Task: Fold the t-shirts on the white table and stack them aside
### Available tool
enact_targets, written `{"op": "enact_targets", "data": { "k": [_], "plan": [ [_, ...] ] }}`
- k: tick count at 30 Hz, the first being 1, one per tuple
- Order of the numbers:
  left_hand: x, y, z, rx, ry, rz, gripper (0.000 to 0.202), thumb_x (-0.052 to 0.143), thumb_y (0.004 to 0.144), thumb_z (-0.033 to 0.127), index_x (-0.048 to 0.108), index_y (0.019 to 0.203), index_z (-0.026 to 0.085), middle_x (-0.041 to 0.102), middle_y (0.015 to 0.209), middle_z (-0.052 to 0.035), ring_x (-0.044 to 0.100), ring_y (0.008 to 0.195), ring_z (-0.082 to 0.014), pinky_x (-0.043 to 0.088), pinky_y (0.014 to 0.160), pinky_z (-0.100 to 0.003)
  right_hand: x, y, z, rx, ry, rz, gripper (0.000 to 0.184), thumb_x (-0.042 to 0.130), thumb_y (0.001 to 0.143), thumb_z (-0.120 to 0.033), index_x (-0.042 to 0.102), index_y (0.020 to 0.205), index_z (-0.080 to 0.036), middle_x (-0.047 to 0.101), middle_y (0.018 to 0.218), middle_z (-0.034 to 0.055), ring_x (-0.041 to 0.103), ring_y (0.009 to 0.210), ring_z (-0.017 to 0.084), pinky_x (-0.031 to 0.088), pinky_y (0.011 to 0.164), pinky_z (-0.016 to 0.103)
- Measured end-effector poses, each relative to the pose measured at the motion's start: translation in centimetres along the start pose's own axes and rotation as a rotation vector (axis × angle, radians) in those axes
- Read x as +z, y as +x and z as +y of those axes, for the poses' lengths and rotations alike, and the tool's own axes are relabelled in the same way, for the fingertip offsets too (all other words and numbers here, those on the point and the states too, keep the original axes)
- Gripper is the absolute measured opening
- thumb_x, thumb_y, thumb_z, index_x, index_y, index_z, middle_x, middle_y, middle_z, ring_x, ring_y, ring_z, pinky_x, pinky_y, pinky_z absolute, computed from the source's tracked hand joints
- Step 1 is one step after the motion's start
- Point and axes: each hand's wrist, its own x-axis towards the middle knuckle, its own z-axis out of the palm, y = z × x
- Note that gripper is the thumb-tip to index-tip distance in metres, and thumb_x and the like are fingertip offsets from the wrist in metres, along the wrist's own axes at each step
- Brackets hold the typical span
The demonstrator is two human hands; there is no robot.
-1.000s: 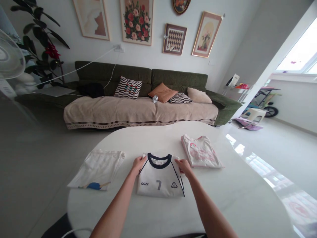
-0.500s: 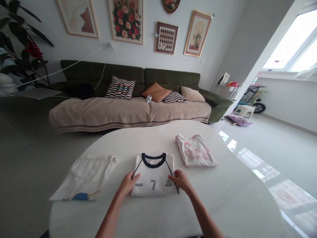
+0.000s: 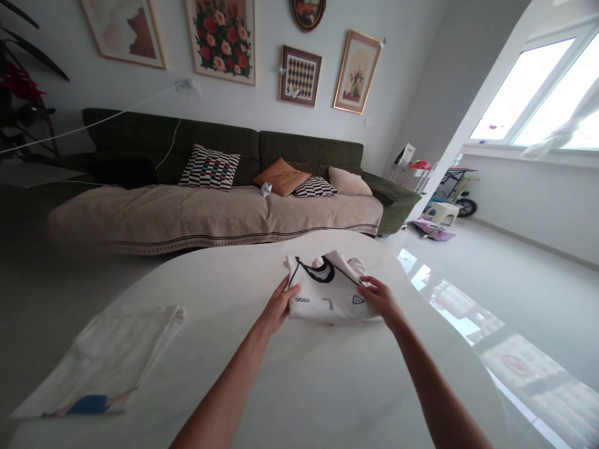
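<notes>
A folded white T-shirt [image 3: 330,296] with a dark collar and a number 7 is held between both hands. My left hand [image 3: 279,302] grips its left edge, thumb on top. On the opposite edge, my right hand [image 3: 377,295] pinches the fabric, also with the thumb uppermost. The collar area is buckled. Behind the shirt, a bit of pale cloth [image 3: 357,266] shows; the T-shirt hides most of it. At the lower left of the table lies another white garment [image 3: 116,349] with a blue print, apart from both hands.
The white table [image 3: 299,386] has a curved edge. Beyond it stands a dark green sofa [image 3: 309,149] with a beige cover and several cushions. A white stool [image 3: 441,214] and other items are on the floor at right.
Both hands have lifted the number 7 T-shirt and carried it right and away from me, over the folded pink-print shirt, now mostly covered. The view has shifted too.
</notes>
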Motion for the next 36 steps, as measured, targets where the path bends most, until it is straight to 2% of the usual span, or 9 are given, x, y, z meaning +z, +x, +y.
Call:
{"op": "enact_targets", "data": {
  "k": [5,9,12,18,21,23,26,31,36],
  "plan": [
    [5.0,7.0,-4.6,-0.116,0.212,0.067,0.054,0.057,0.071,0.030,0.042,0.123,0.027,0.064,0.095,-0.0021,0.060,0.071,-0.0140,0.046,0.056,-0.022,-4.9,5.1,3.9,0.062,0.043,0.090,0.052,0.063,0.058,-0.045,0.053,0.099,-0.015,0.063,0.066,0.0034,0.059,0.057,0.016,0.047,0.052,0.027],
    [5.7,8.4,-9.4,-0.145,0.311,0.144,0.048,0.063,0.066,0.022,0.051,0.112,0.016,0.065,0.094,-0.0074,0.060,0.078,-0.0161,0.047,0.065,-0.024,-5.2,6.2,8.9,0.137,-0.059,0.119,0.045,0.063,0.056,-0.038,0.057,0.093,-0.012,0.060,0.056,0.0024,0.058,0.052,0.017,0.045,0.048,0.027],
    [5.2,8.3,-11.3,-0.123,0.351,0.154,0.047,0.063,0.065,0.019,0.052,0.110,0.016,0.065,0.096,-0.0078,0.060,0.082,-0.0162,0.047,0.071,-0.024,-5.2,6.2,11.2,0.118,-0.133,0.126,0.051,0.058,0.061,-0.037,0.053,0.106,-0.014,0.061,0.060,0.0012,0.058,0.053,0.016,0.044,0.048,0.026],
    [5.2,8.7,-11.4,-0.059,0.439,0.151,0.051,0.064,0.064,0.018,0.049,0.112,0.018,0.061,0.106,-0.0065,0.058,0.092,-0.0171,0.044,0.080,-0.025,-5.5,6.1,10.6,0.050,-0.345,0.185,0.052,0.050,0.071,-0.035,0.045,0.121,-0.020,0.062,0.089,0.0099,0.059,0.082,0.025,0.045,0.072,0.039],
    [5.5,8.3,-11.3,-0.039,0.501,0.179,0.056,0.069,0.060,0.022,0.049,0.112,0.015,0.061,0.106,-0.0087,0.057,0.094,-0.0204,0.043,0.082,-0.028,-3.0,4.9,9.1,-0.060,-0.552,0.239,0.055,0.048,0.074,-0.041,0.040,0.127,-0.025,0.044,0.125,0.0150,0.040,0.113,0.034,0.032,0.089,0.051],
    [5.4,7.1,-11.5,-0.014,0.580,0.173,0.061,0.069,0.059,0.025,0.046,0.115,0.016,0.062,0.103,-0.0079,0.057,0.091,-0.0200,0.043,0.081,-0.029,-0.2,3.6,8.5,-0.205,-0.778,0.167,0.057,0.044,0.076,-0.051,0.034,0.130,-0.034,0.025,0.140,0.0075,0.022,0.125,0.036,0.027,0.093,0.054],
    [4.4,3.7,-12.4,0.002,0.714,0.116,0.062,0.066,0.062,0.028,0.043,0.119,0.016,0.063,0.091,-0.0049,0.059,0.079,-0.0161,0.045,0.072,-0.026,3.3,1.8,9.1,-0.302,-1.041,-0.016,0.056,0.036,0.076,-0.061,0.029,0.129,-0.043,0.018,0.143,-0.0011,0.012,0.128,0.038,0.025,0.091,0.060],
    [-0.5,-5.6,-11.4,-0.009,0.716,0.069,0.049,0.055,0.070,0.023,0.043,0.118,0.017,0.061,0.085,-0.0018,0.056,0.059,-0.0088,0.044,0.057,-0.020,3.8,1.7,11.6,-0.342,-1.077,-0.071,0.055,0.031,0.077,-0.063,0.028,0.129,-0.044,0.024,0.142,0.0021,0.019,0.125,0.042,0.027,0.082,0.067],
    [-10.0,-14.5,-3.9,0.203,1.171,0.496,0.027,0.049,0.074,0.015,0.054,0.101,0.016,0.058,0.093,-0.0055,0.055,0.085,-0.0137,0.042,0.081,-0.026,4.3,1.6,10.5,-0.379,-1.044,-0.040,0.053,0.033,0.077,-0.057,0.043,0.124,-0.034,0.033,0.136,0.0117,0.026,0.121,0.045,0.029,0.077,0.070]
  ]
}}
